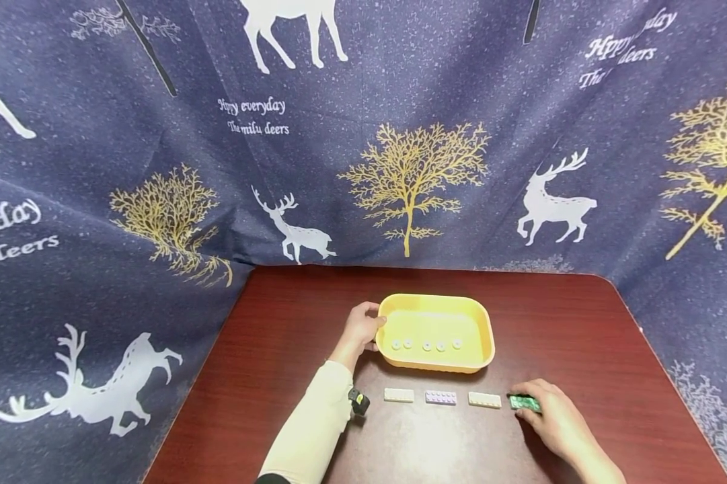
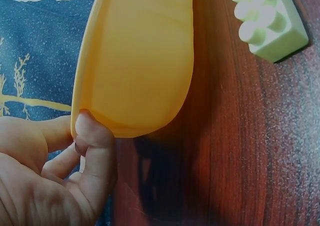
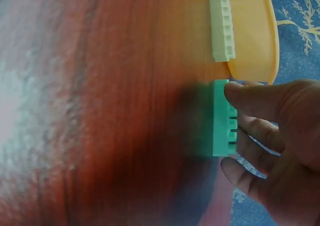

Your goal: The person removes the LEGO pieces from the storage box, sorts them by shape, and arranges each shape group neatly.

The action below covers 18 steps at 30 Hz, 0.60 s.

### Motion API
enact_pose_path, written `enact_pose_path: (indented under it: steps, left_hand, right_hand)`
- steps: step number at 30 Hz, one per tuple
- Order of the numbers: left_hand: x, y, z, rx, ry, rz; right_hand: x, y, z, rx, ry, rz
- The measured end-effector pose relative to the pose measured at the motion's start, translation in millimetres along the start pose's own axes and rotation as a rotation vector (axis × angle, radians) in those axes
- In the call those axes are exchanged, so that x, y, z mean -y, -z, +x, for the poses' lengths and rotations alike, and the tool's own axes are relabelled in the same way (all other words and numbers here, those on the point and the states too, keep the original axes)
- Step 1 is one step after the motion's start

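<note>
With the thumb over its rim, my left hand (image 1: 362,327) grips the left end of a yellow plastic tray (image 1: 436,367). The left wrist view shows that thumb (image 2: 90,128) inside the tray's corner and the fingers outside. My right hand (image 1: 553,417) pinches a green toy building brick (image 1: 524,403) at the right end of a row, thumb and fingers on opposite sides of it. In the right wrist view the brick (image 3: 222,121) lies studs toward the palm. A pale cream brick (image 1: 485,400) lies just left of it.
A lilac brick (image 1: 440,397) and another pale brick (image 1: 399,395) continue the row along the tray's front. Several small round white pieces (image 1: 426,345) stand inside the tray near its front wall. A dark blue deer-print cloth (image 1: 363,222) hangs behind the reddish-brown table (image 1: 302,302).
</note>
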<state>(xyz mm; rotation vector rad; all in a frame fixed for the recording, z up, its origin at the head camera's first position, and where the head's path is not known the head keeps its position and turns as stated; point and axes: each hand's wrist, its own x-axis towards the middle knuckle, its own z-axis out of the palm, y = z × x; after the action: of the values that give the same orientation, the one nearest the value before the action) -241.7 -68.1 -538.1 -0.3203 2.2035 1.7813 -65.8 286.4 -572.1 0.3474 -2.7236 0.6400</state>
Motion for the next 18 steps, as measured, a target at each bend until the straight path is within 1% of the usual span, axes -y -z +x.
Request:
enact_pose_path:
  steps: [4, 10, 13, 18]
  left_hand:
    - [1.6, 0.5, 2.0, -0.004, 0.007, 0.008]
    - [1.3, 1.5, 1.8, -0.005, -0.003, 0.02]
    - [0.3, 1.5, 0.6, -0.003, -0.004, 0.018]
    - [-1.3, 1.7, -0.3, -0.005, -0.005, 0.011]
  right_hand:
    - [2, 3, 3.6, -0.018, -0.001, 0.025]
    - [6, 10, 13.3, -0.045, -0.013, 0.032]
    - [10, 14, 20.6, -0.06, -0.008, 0.045]
    - [18, 17, 34.5, -0.061, -0.001, 0.056]
